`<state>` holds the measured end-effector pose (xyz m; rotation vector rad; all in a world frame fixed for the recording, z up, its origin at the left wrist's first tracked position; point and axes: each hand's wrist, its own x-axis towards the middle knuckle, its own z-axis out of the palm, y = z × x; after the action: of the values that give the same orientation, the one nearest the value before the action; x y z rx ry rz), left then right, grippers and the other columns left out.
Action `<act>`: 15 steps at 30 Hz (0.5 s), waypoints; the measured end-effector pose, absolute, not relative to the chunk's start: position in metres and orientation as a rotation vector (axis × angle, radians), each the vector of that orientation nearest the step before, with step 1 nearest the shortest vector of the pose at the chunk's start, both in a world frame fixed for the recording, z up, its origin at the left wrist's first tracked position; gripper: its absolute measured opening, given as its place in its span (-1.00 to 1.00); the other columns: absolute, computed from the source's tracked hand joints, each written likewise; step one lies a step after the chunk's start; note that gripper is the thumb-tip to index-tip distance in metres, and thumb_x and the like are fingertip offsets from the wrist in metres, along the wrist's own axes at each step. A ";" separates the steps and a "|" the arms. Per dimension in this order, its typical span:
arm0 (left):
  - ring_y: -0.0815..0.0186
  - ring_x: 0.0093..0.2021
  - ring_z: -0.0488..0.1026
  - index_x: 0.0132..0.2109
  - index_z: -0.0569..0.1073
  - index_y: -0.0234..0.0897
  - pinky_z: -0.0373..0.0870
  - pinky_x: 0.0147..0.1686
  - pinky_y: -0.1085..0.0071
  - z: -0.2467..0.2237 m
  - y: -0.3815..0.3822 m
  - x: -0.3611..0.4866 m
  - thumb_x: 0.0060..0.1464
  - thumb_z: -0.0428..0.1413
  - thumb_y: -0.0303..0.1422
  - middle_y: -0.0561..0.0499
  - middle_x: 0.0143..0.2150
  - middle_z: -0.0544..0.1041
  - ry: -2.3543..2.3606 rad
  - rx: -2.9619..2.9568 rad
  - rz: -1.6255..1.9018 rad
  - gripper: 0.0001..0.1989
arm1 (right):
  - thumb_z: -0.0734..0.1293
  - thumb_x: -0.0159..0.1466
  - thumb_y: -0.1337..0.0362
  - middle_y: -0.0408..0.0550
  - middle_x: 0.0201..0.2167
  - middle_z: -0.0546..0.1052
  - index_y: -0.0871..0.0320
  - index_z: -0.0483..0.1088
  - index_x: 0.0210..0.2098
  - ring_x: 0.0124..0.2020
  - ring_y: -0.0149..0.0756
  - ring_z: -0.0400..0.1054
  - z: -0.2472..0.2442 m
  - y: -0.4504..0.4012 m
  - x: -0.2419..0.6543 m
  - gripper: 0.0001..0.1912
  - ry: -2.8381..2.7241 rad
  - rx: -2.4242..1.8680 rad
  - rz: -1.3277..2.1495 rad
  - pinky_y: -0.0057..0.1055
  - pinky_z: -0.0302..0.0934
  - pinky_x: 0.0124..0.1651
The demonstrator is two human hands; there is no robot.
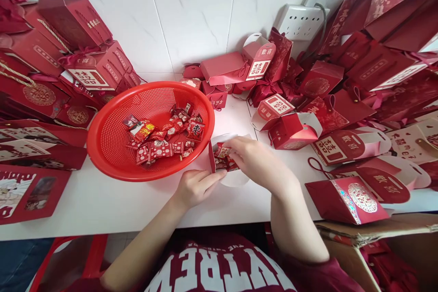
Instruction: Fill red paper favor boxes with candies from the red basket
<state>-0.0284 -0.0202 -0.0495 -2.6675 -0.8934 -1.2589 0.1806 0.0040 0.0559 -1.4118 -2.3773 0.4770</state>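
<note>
A small open box [212,157] with red sides and white inner flaps stands on the white table, with several red wrapped candies [221,163] inside. My left hand [197,187] holds the box at its near left edge, fingers stretched along it. Over the box's right side is my right hand [251,159], its fingers bent down at the candies; its fingertips are partly hidden, so what they grip cannot be made out. Left of the box, a red plastic basket [109,164] holds several wrapped candies [159,149].
Red gift boxes are stacked at the left [91,70] and crowd the right side [354,196]. More boxes [224,66] line the tiled wall, below a white power strip [301,22]. A cardboard box [362,269] stands below the table's right front edge.
</note>
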 end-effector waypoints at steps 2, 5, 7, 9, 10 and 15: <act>0.44 -0.57 0.42 0.04 0.52 -0.27 0.36 -0.48 0.46 -0.054 -0.020 -0.028 0.24 0.13 -0.56 0.13 -0.50 0.54 -0.900 -2.679 -1.307 -0.74 | 0.17 0.33 0.55 0.02 -0.16 0.58 0.19 0.43 -0.09 -0.20 -0.21 0.49 0.057 0.015 0.171 -0.71 -2.558 -1.481 0.444 -0.33 0.31 -0.21; 0.43 -0.58 0.43 0.05 0.53 -0.24 0.36 -0.49 0.46 -0.057 -0.022 -0.027 0.24 0.12 -0.55 0.13 -0.47 0.57 -0.913 -2.676 -1.353 -0.72 | 0.14 0.30 0.59 0.15 -0.03 0.55 0.25 0.38 0.03 -0.19 -0.17 0.51 0.052 0.023 0.160 -0.61 -2.677 -1.564 0.367 -0.35 0.28 -0.29; 0.44 -0.58 0.44 0.07 0.53 -0.21 0.37 -0.49 0.47 -0.058 -0.022 -0.026 0.24 0.11 -0.54 0.12 -0.45 0.59 -0.920 -2.676 -1.378 -0.70 | 0.15 0.31 0.57 0.19 -0.03 0.55 0.27 0.39 0.04 -0.21 -0.16 0.53 0.048 0.023 0.155 -0.63 -2.695 -1.646 0.358 -0.36 0.27 -0.33; 0.43 -0.56 0.46 0.07 0.53 -0.22 0.38 -0.48 0.48 -0.060 -0.023 -0.026 0.23 0.11 -0.55 0.11 -0.44 0.60 -0.914 -2.679 -1.404 -0.70 | 0.19 0.32 0.55 0.17 -0.11 0.58 0.24 0.43 -0.02 -0.23 -0.15 0.54 0.044 0.023 0.151 -0.69 -2.699 -1.699 0.369 -0.37 0.27 -0.35; 0.43 -0.56 0.46 0.06 0.53 -0.24 0.39 -0.47 0.48 -0.061 -0.023 -0.025 0.22 0.12 -0.55 0.11 -0.45 0.59 -0.911 -2.678 -1.414 -0.70 | 0.20 0.31 0.55 0.15 -0.17 0.60 0.23 0.46 -0.08 -0.24 -0.14 0.54 0.043 0.023 0.150 -0.72 -2.703 -1.711 0.377 -0.37 0.27 -0.35; 0.43 -0.58 0.41 0.02 0.55 -0.29 0.35 -0.51 0.47 -0.064 -0.023 -0.024 0.22 0.13 -0.56 0.13 -0.52 0.53 -0.879 -2.659 -1.416 -0.74 | 0.18 0.29 0.58 0.16 -0.29 0.60 0.24 0.50 -0.31 -0.32 -0.10 0.53 0.041 0.023 0.152 -0.71 -2.689 -1.743 0.336 -0.32 0.23 -0.38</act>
<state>-0.0240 -0.0232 -0.0641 -2.6592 -0.8789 -1.4163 0.1522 0.0229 0.0405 -1.7426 -2.6886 0.3363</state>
